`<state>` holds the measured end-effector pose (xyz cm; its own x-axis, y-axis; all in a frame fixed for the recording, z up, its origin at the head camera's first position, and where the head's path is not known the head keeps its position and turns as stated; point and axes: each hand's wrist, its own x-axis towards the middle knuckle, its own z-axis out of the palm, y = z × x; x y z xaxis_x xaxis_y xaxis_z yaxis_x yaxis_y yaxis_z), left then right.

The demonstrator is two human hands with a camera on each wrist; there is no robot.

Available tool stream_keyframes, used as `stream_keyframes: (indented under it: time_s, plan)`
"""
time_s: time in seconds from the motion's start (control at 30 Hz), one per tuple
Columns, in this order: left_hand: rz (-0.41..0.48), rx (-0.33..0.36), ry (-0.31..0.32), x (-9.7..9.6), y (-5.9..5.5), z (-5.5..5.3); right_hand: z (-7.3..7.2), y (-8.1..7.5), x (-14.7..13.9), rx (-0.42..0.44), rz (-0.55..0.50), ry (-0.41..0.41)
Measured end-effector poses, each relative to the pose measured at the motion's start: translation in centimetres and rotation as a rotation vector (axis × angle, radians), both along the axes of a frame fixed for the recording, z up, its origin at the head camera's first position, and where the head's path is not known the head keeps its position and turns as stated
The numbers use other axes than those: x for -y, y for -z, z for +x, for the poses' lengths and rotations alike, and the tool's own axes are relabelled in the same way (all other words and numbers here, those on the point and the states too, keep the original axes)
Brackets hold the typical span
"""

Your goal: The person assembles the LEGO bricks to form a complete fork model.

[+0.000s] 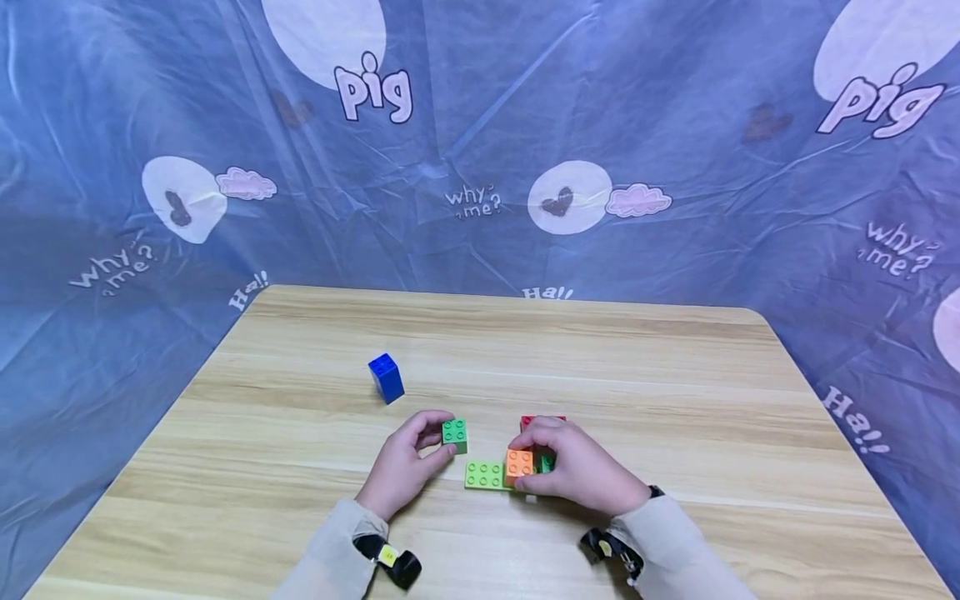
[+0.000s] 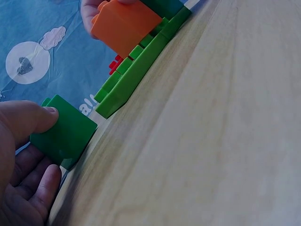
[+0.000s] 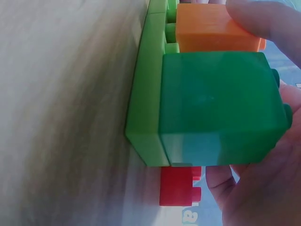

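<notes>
My left hand (image 1: pixel 405 465) pinches a green toy building brick (image 1: pixel 454 446) between thumb and fingers, low over the table and left of a light green plate (image 1: pixel 480 486). My right hand (image 1: pixel 581 468) grips an orange brick (image 1: pixel 519 479) above the plate's middle. In the right wrist view, plate studs show between the orange brick (image 3: pixel 211 28) and the plate (image 3: pixel 146 94). A second green brick (image 3: pixel 211 103) stands on the plate's right end, mostly covered by the right hand in the head view.
Beyond the plate lies a red brick (image 1: pixel 543 419), partly behind the right hand. A tall blue brick (image 1: pixel 387 379) stands farther back on the left of the wooden table (image 1: pixel 600 358). A blue printed cloth (image 1: pixel 465 125) hangs behind the table.
</notes>
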<state>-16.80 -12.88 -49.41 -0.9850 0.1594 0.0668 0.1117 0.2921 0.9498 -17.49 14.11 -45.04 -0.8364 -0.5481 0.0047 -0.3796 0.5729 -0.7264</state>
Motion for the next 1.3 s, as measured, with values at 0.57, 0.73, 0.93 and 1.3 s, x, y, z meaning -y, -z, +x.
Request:
stream_keyframes:
  time_s: [0.57,0.73,0.93,1.3]
  plan:
    - [0.024,-0.001,0.0,-0.1,0.0,0.3,0.5,0.0,0.1,-0.054,0.039,-0.01]
    - [0.015,-0.003,-0.004,-0.1,0.1,0.3,0.6,0.0,0.3,-0.095,0.045,0.0]
    - [0.001,-0.006,-0.007,-0.1,0.2,0.3,0.9,0.1,0.5,-0.115,0.052,0.014]
    - [0.006,-0.012,-0.006,-0.2,0.3,0.4,1.2,-0.4,0.8,-0.119,0.098,0.04]
